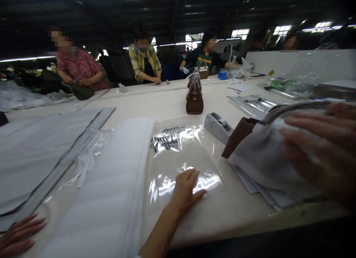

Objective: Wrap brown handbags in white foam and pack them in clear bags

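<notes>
My left hand [185, 187] rests palm down on a clear plastic bag [189, 154] with black lettering, its thumb apart from the fingers. At the right my right hand [319, 146], blurred, has its fingers stretched out over a pale grey cloth [258, 150]. A brown leather piece [239, 137] sticks out beside that cloth; the rest of it is hidden. White sheets [253, 182] lie underneath. To the left of the plastic bag is a stack of white foam sheets [111, 191].
A tape dispenser [218, 126] and a brown handbag [194, 100] stand beyond the plastic bag. Grey sheets [41, 150] cover the left side, near another person's hand [22, 232]. Several co-workers stand across the table [155, 102]. Flat clear packets [250, 104] lie at right.
</notes>
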`<state>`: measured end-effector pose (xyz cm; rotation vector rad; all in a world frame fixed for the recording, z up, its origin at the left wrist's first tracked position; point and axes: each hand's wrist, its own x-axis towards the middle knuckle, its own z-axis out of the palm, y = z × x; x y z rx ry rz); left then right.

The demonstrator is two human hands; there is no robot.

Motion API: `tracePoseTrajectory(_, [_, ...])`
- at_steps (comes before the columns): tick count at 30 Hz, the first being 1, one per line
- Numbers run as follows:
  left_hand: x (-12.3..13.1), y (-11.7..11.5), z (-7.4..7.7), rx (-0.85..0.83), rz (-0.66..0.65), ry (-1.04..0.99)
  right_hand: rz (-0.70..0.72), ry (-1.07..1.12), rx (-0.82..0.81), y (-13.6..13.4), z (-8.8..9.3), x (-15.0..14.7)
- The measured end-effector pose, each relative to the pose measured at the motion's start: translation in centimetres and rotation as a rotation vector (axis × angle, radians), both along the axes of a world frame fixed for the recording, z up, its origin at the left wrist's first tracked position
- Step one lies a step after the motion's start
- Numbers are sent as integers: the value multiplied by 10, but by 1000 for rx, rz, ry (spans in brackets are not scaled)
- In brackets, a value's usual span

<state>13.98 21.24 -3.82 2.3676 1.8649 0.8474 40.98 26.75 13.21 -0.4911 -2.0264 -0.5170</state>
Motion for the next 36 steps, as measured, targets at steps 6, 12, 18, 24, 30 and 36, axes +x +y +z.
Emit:
tracePoseTrajectory(6, [-57,-49,27,-174,353,434,137,-413,-311,-10,-120,-108])
tracePoseTrajectory(12, [-113,-43,24,-397,668,535,105,-632,-517,15,-199,-170])
tracePoseTrajectory(18, [-140,-33,28,-401,711,470,96,-555,-599,33,-196,-160])
tracePoseTrajectory(24, [-146,-47,44,-313,759,382,123,-416,-670,57,-183,-131])
tracePoseTrajectory(30, [-86,-63,18,-32,259,337,132,-355,-782,63,-174,-115])
tracePoseTrajectory(36, [-74,-61,-13,9,161,369,319,-506,-544,42,-193,-116])
